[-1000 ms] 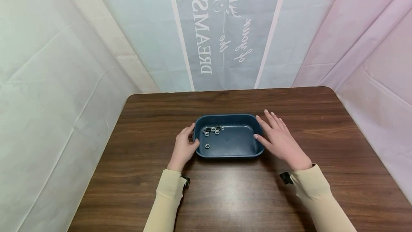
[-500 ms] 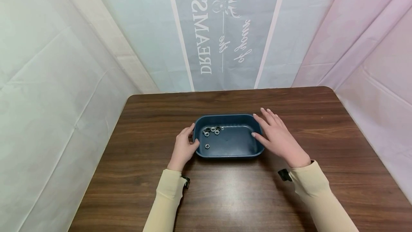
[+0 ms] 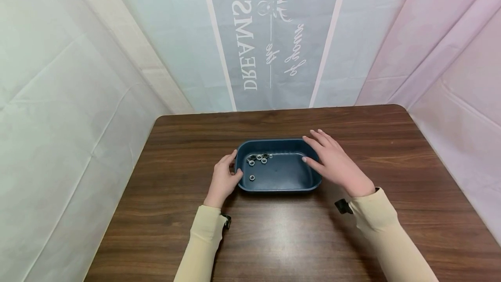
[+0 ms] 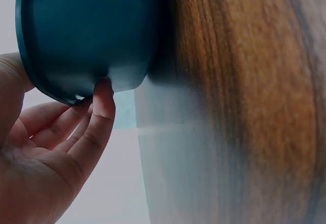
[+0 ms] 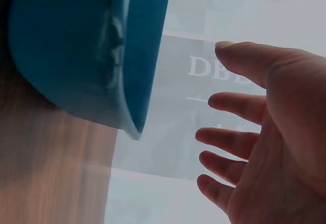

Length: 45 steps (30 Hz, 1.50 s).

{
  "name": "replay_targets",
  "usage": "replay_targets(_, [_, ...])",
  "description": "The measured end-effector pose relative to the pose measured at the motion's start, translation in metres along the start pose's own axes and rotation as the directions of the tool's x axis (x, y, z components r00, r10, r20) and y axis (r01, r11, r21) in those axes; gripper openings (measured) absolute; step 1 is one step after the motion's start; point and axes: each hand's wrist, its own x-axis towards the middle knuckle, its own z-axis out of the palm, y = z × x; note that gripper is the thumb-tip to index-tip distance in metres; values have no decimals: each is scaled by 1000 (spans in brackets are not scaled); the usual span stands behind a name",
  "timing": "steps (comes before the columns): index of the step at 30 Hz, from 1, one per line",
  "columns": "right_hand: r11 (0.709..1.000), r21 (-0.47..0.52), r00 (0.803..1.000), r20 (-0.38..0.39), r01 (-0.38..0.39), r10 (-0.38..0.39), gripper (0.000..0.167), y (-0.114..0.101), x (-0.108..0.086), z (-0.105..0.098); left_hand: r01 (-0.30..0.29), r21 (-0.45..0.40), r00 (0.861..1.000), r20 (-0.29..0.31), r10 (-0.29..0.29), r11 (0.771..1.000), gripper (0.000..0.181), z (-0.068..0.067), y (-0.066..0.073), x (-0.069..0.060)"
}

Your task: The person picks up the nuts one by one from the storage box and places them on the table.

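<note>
A dark blue rectangular tray (image 3: 279,189) with rounded corners stands on the table. Inside it, toward the left, lie several small nuts (image 3: 259,157), some silvery and some dark, with one silvery nut (image 3: 252,178) apart nearer the front. My left hand (image 3: 224,181) grips the tray's left end, thumb at the rim and fingers against the outer wall, as the left wrist view shows. Over the tray's right end hovers my right hand (image 3: 335,162), its fingers spread and holding nothing. In the right wrist view a gap separates those fingers (image 5: 229,142) from the tray wall (image 5: 66,46).
The dark wood-grain table (image 3: 282,238) extends around the tray on all sides. A pale curtain (image 3: 274,47) with printed lettering hangs behind the back edge, and white sheets (image 3: 58,121) enclose the sides. Each wrist carries a small black camera (image 3: 343,206).
My right hand has drifted left and slightly away from me, further over the tray's right end. The left hand, the tray and the nuts stay where they were.
</note>
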Motion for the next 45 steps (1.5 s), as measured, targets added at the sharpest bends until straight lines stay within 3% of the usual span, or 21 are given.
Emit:
replay_targets(13, [999, -2, 999, -1, 47, -47, 62, -7, 12, -5, -3, 0, 1000, -5, 3, 1000, 60, 0, -2, 0])
replay_targets(27, [997, 32, 997, 48, 64, -66, 65, -8, 24, -9, -8, 15, 1000, -19, 9, 1000, 60, 0, 0, 0])
replay_targets(37, [981, 193, 995, 95, 21, -40, 69, -6, 32, -12, -7, 1, 1000, -19, 7, 1000, 61, 1, -1, -1])
replay_targets(45, [961, 276, 995, 86, 22, -47, 70, -3, 35, -12, -5, -13, 1000, -17, 5, 1000, 61, 1, 0, 0])
